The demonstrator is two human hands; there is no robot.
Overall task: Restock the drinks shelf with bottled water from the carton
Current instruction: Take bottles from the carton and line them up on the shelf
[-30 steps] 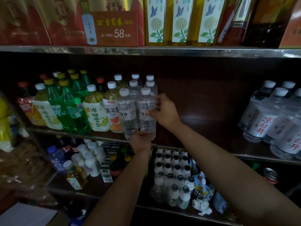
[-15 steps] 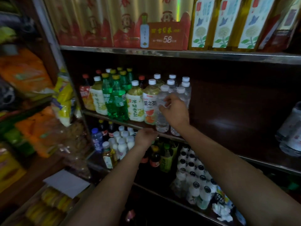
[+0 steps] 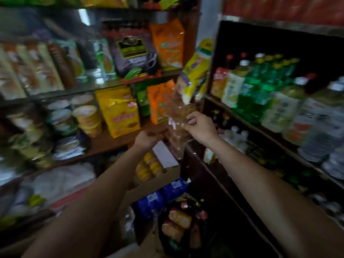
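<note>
A person stands in the corner of a small shop, both bare arms stretched forward in a blurred view. The left hand [image 3: 147,139] is curled, though whether its grip holds anything cannot be told. The right hand [image 3: 200,125] has its fingers bent beside a hanging strip of clear plastic snack packets with brown contents [image 3: 176,116]; it seems to touch or pinch the strip, but the blur leaves that grip uncertain too.

The dark wooden drinks shelf [image 3: 247,125] runs along the right, carrying green plastic soda bottles [image 3: 260,94] and, at the far right edge, clear bottled water with white labels [image 3: 320,131]. The carton that supplies the water cannot be picked out with certainty; an open brown cardboard box of yellow-wrapped snacks [image 3: 154,175] sits low at centre.

Neither hand carries a bottle, so restocking looks to be between loads. The risk from here, by this reading: the hanging packets dangle right at the shelf's corner, and an arm swinging past them could snag the strip and drag it down, or knock the yellow bag [image 3: 197,71] hanging above it.
</note>
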